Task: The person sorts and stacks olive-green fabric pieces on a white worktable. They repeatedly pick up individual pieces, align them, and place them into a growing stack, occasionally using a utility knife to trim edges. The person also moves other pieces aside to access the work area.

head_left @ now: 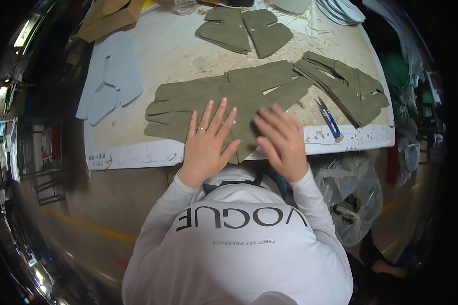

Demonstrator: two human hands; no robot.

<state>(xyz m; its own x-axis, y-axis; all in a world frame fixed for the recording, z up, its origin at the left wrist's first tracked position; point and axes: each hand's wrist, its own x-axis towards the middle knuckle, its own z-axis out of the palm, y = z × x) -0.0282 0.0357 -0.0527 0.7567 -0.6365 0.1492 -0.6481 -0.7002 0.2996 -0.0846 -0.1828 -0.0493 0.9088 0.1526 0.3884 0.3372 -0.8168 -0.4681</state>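
Left hand (207,145) spread on cloth (185,94) — right hand (284,143), blurred, seems spread | 2 far stacks (222,33)

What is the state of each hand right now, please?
Left hand: open, spread palm-down on the olive fabric pieces, gripping nothing.
Right hand: open, blurred, nothing visible held; whether it touches the fabric cannot be told.

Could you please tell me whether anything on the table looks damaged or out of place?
The table's near edge looks marred beside the blue snips: dark specks, perhaps chips or scraps, break up its mostly white surface.
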